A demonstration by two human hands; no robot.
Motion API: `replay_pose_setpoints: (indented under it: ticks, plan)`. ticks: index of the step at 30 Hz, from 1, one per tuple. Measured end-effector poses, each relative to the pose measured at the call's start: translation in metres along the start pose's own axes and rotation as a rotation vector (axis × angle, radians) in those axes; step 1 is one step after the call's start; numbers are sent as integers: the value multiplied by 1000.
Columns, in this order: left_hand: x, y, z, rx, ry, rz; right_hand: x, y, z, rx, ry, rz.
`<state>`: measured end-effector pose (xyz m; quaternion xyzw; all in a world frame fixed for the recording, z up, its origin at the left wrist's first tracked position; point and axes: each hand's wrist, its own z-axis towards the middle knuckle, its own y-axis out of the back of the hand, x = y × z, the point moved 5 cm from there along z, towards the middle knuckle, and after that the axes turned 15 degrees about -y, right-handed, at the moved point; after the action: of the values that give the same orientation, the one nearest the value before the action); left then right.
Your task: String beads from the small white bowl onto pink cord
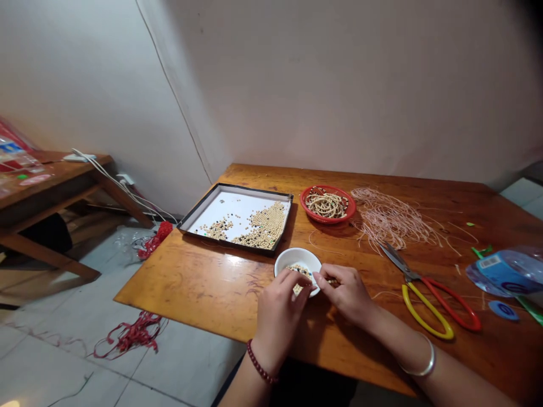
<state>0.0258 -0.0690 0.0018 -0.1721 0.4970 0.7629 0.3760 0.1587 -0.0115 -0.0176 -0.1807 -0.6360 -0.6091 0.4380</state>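
A white bowl (300, 255) with a dark rim holds small cream beads and a few dark ones. Over its near edge, my left hand (278, 302) is closed in a pinch; what lies between the fingertips is too small to make out. My right hand (348, 294) pinches at the bowl's right edge, and a short string of beads (332, 281) shows among its fingers. The two hands' fingertips almost meet above the bowl. Behind the bowl, a black-edged tray (220, 212) carries many loose cream beads with some dark and green ones.
A red basket (303, 204) holds finished-looking bead strings beside a heap of pale pink threads (392, 220). Scissors with yellow and red handles (424, 291) lie open on the wooden table (203, 277). At right are a plastic bottle (500, 271) and a blue cap (503, 310).
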Motion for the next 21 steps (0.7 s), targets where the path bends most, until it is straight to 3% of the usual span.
replay_pose_setpoints:
  ticks: [9, 17, 21]
  plan:
    - [-2, -6, -4, 93, -15, 82, -1, 0, -4, 13, -26, 58]
    - [-12, -9, -5, 195, -137, 279, -2, -1, 0, 51, -30, 49]
    - [-17, -7, -4, 182, -132, 314, -4, -2, 4, 105, -10, 59]
